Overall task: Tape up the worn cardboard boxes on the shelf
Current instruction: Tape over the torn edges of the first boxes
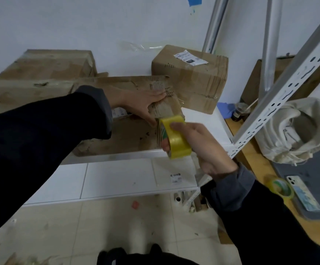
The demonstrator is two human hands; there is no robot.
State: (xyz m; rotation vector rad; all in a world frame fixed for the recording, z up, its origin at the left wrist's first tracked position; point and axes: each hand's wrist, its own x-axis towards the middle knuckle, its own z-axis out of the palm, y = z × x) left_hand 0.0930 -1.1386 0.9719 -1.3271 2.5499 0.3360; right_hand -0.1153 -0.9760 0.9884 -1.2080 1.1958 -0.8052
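Over on the far left of the white shelf (117, 155): two beat-up cardboard boxes, a big flat one at the back (46, 64) with scuffed, peeling skin and a long low one in front (25, 92), gouged and wrinkled. Front and centre, the worn box (132, 134) itself, soft brown corrugated board with torn edges and little punctures, sitting on the shelf right at its front lip. Left hand (142, 104) laid flat on its top corner, fingers straight and pressing down, thumb dropped over the near face, dark sleeve with a grey cuff behind. Just below that, the yellow tape roll (175, 137), glossy and round, up against the box's front corner, with what looks like a clear strip running onto the cardboard. Right hand (203, 142) wrapped around the roll, fingers over the outer band, thumb tucked in at the core. Behind, a squarer box (191, 77) with ribbed, crushed edges and a white shipping label, tilted a bit toward the wall. Further right, white perforated metal uprights (281, 96) slanting across, a crumpled off-white cloth bag (298, 129) hanging by them. Down on the wooden desk (251, 157), a second tape roll (280, 188) beside a phone (302, 194) lying on a grey mat.
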